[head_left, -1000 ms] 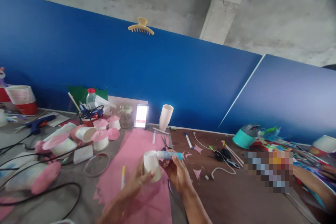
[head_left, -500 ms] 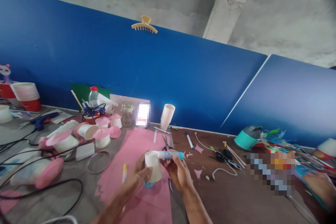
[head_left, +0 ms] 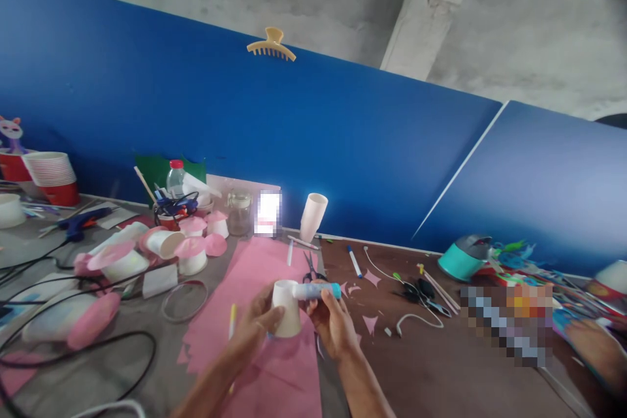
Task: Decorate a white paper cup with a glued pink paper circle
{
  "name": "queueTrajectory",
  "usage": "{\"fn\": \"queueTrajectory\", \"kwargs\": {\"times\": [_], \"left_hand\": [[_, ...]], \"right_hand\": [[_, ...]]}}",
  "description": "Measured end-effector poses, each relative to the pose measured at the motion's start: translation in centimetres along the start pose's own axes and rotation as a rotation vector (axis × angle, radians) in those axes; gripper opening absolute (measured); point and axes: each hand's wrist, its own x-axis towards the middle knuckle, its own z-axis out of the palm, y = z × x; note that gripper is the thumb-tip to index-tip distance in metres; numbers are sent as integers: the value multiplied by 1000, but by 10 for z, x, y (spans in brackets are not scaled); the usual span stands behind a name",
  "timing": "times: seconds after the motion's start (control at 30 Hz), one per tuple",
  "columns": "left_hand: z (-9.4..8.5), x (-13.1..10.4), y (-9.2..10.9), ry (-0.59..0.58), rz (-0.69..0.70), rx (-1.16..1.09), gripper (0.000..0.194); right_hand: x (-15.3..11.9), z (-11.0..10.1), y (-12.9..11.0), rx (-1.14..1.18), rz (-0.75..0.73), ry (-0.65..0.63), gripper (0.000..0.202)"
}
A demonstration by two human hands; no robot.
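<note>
My left hand [head_left: 264,313] is closed around a white paper cup [head_left: 287,315], held bottom up with its narrow end on top. My right hand [head_left: 334,320] grips a glue stick [head_left: 313,291] with a turquoise end, lying sideways. The glue stick's tip meets the cup near its upper right edge. Beneath both hands lies pink paper [head_left: 267,379], with a small blue thing mostly hidden behind the cup. Just beyond the glue stick rest open scissors [head_left: 312,266]. A yellow-capped marker [head_left: 232,320] is left of my left wrist.
Pink-trimmed cups [head_left: 192,258], a glue gun [head_left: 78,225] and black cables crowd the left. A tall cup stack [head_left: 313,217] stands by the blue partition [head_left: 294,130]. At right are paper scraps [head_left: 371,324], a white cable and another person's hand [head_left: 600,353].
The cup has turned slightly upright in my left hand, and the blue thing below it is now mostly covered. The glue stick stays against the cup. The view has shifted a little.
</note>
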Motion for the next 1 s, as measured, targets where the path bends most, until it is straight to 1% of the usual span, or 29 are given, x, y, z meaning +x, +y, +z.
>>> {"fn": "queueTrajectory", "kwargs": {"times": [0.13, 0.23, 0.33, 0.4, 0.6, 0.7, 0.8, 0.9, 1.0], "left_hand": [[-3, 1, -5, 34, -20, -2, 49], [-1, 1, -3, 23, -32, -68, 44], [3, -2, 2, 19, -83, -138, 47], [4, -4, 4, 8, -107, -147, 50], [0, -2, -1, -28, -50, -34, 60], [-3, 1, -2, -46, -55, -26, 53], [-3, 1, 0, -1, -49, -33, 49], [0, -1, 2, 41, -64, -45, 55], [2, -3, 1, 20, -78, -58, 64]], "right_hand": [[-1, 2, 1, 2, -13, 1, 29], [1, 0, 2, 11, -31, 6, 28], [3, -2, 2, 11, -36, 30, 27], [4, -4, 2, 2, -33, 50, 28], [3, -4, 4, 0, -15, 56, 30], [4, -4, 4, 7, -22, 60, 29], [5, -4, 3, 11, -34, 72, 28], [6, -4, 3, 27, -25, 87, 30], [6, -3, 3, 36, -3, 104, 32]]}}
